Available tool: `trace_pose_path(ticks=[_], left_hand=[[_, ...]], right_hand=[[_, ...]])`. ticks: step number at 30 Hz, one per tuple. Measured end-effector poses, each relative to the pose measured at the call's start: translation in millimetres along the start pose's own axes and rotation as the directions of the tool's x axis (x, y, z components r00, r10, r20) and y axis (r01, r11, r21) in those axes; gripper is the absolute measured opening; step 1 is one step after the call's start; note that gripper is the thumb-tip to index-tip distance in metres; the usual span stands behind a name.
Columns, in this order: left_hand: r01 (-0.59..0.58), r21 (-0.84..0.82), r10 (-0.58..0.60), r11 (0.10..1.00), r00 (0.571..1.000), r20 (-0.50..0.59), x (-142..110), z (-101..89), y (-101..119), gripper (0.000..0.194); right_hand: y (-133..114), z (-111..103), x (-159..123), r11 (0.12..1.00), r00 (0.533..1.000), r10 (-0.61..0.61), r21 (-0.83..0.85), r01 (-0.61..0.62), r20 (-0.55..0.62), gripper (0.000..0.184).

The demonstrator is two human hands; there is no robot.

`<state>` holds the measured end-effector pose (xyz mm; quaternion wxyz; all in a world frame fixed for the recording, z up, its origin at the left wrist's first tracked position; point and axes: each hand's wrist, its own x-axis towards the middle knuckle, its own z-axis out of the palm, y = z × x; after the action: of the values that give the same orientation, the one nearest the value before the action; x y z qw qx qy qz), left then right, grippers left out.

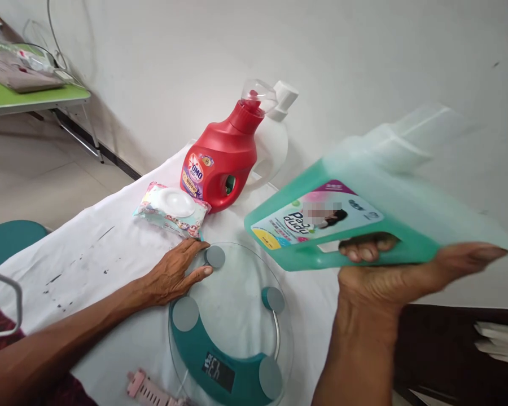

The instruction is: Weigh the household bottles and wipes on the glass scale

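Observation:
My right hand (385,270) is wrapped round the handle of a large translucent detergent bottle (317,220) with green liquid in it, tilted in the air right of the scale. Its capped top, smeared by motion, leans toward the upper right. The round glass bathroom scale (232,293) lies on the white cloth, its small display lit with digits too blurred to read surely. My left hand (180,268) rests at the scale's upper left edge, fingers stretched out, close below a pack of wet wipes (173,206). Nothing shows in its grasp.
Behind the wipes stands a red OMO detergent bottle (224,149), with a white bottle (277,138) partly hidden behind it against the wall. A pink strap (150,389) lies at the front. A green table (74,93) holds items at the upper left; a teal stool (11,239) stands left.

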<state>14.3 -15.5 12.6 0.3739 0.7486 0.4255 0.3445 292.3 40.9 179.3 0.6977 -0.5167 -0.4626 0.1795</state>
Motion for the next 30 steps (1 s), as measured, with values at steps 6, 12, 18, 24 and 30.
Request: trace_pose_path(ticks=[6, 12, 18, 24, 30], left_hand=[[0.026, 0.032, -0.026, 0.999, 1.000, 0.001, -1, 4.2, -4, 0.051], [0.032, 0.041, -0.034, 0.999, 0.999, 0.032, 0, 3.5, -3, 0.053], [0.055, 0.091, -0.056, 0.994, 0.998, 0.011, -1, 0.8, -5, 0.051], [0.084, 0.098, -0.083, 0.992, 0.996, -0.017, -1, 0.7, -3, 0.049], [0.059, 0.147, -0.051, 0.987, 0.997, -0.058, -3, 5.1, -12, 0.049]], right_hand=[[53, 26, 23, 0.995, 0.991, 0.016, 0.097, -0.029, 0.131, 0.073], [89, 33, 27, 0.999, 0.993, 0.048, -0.010, -0.047, 0.109, 0.079], [101, 25, 29, 0.993, 0.990, 0.059, -0.111, -0.045, 0.128, 0.086], [122, -28, 45, 0.963, 0.975, -0.133, -0.257, 0.083, -0.180, 0.054], [173, -55, 124, 0.968, 0.917, 0.050, -0.206, -0.141, -0.395, 0.067]])
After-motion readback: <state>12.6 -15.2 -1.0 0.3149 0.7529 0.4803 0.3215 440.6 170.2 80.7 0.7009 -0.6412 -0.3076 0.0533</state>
